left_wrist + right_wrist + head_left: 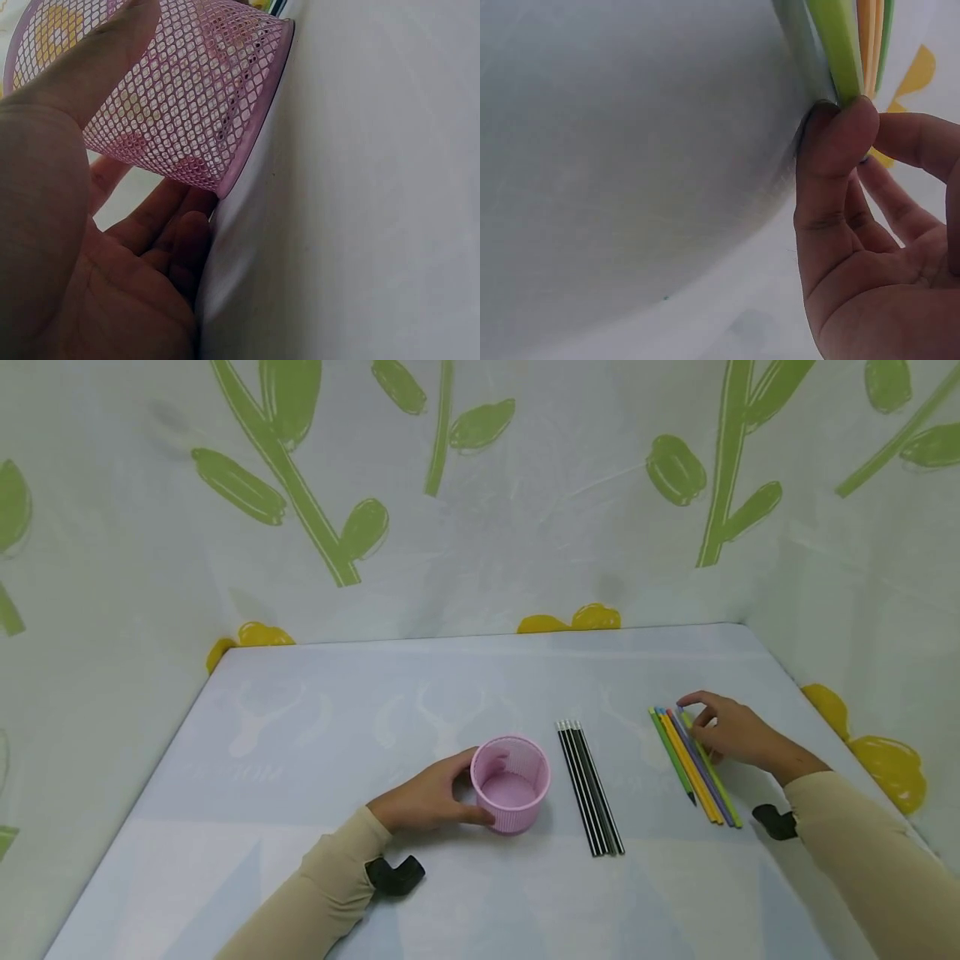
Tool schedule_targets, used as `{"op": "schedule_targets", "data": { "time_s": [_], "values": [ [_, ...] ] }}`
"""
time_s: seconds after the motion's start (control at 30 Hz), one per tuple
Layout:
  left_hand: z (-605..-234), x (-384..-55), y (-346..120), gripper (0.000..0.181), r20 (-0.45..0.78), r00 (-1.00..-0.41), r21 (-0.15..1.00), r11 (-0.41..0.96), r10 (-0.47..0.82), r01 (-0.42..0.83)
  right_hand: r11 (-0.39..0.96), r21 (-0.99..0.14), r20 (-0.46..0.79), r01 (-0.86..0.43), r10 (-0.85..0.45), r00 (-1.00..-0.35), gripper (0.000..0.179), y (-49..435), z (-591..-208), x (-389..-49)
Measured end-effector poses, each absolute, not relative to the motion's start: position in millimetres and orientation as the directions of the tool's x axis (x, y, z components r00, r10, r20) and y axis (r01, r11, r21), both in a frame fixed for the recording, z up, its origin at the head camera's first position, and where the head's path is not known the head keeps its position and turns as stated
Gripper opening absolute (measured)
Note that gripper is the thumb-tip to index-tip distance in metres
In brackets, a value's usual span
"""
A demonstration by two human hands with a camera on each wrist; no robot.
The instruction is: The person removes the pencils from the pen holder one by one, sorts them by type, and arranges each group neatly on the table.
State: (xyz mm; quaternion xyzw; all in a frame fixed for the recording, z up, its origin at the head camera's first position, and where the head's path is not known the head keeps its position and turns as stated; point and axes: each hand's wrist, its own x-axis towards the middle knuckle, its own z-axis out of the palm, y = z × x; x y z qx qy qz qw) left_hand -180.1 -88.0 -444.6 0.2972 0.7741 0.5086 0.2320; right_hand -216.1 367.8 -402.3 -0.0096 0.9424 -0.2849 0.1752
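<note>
A pink mesh pen cup (pixel 517 820) stands upright, its mouth facing up and nothing inside. My left hand (pixel 431 797) holds it from the left, the thumb along the near side and the fingers around the far side. In the left wrist view the mesh wall (pixel 172 90) shows beneath the thumb. At the right, my right hand (pixel 733 731) is over the far end of a row of colored pencils (pixel 686 768). Thumb and index finger pinch the end of the outermost light green pencil (pixel 836 52), which lies beside purple, yellow and green ones.
Several black pencils with silver stripes (pixel 591 793) lie side by side between the cup and the colored pencils. The pale table (pixel 315 718) meets white walls with green leaf prints at the back and sides. Dark straps (pixel 396 875) hang near both wrists.
</note>
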Motion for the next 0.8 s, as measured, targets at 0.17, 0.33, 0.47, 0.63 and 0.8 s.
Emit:
{"op": "schedule_targets", "data": {
  "time_s": [0.17,0.33,0.47,0.63,0.8],
  "values": [
    [-445,-178,-88,0.078,-0.066,-0.720,0.923,0.316,0.691,0.218,0.840,-0.535,-0.326,0.085,-0.114,-0.938,0.053,367,-408,-218],
    [-445,-177,-88,0.078,-0.069,-0.723,0.924,0.316,0.688,0.213,0.840,-0.538,-0.319,0.073,-0.122,-0.940,0.051,364,-407,-217],
    [-446,-178,-87,0.078,-0.063,-0.722,0.923,0.315,0.689,0.221,0.842,-0.535,-0.313,0.069,-0.121,-0.942,0.051,363,-404,-216],
    [-443,-183,-89,0.081,-0.047,-0.691,0.923,0.296,0.721,0.247,0.864,-0.498,-0.281,0.068,-0.087,-0.956,0.051,363,-402,-213],
    [-426,-184,-108,0.079,0.024,-0.705,0.877,0.324,0.708,0.355,0.894,-0.444,-0.088,-0.053,-0.103,-0.991,0.048,349,-393,-195]
  ]
}}
